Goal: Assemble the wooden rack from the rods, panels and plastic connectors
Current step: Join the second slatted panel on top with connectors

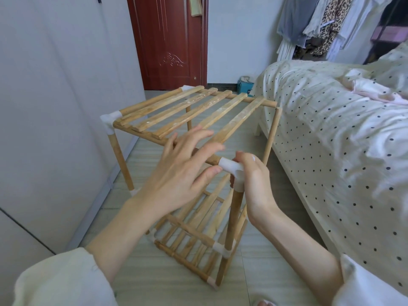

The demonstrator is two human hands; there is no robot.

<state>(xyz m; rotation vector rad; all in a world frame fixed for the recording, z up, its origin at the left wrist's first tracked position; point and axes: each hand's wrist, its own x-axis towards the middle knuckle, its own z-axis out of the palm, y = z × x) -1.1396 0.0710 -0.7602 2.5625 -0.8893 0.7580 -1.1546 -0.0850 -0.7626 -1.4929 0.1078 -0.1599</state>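
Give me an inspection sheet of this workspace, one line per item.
Surface: pale tiled floor; the rack stands on it.
Job's things: wooden rack, slatted top shelf and lower shelf in place; far right top corner has bare rod ends, no connector.
Clutter: nothing seen.
Hands: left hand open, fingers spread over the top shelf's near rod; right hand grips the white connector on the near right post.
Cables: nothing seen.
Surroundings: bed with dotted cover to the right, red door ahead, hanging clothes, white wall panels left.
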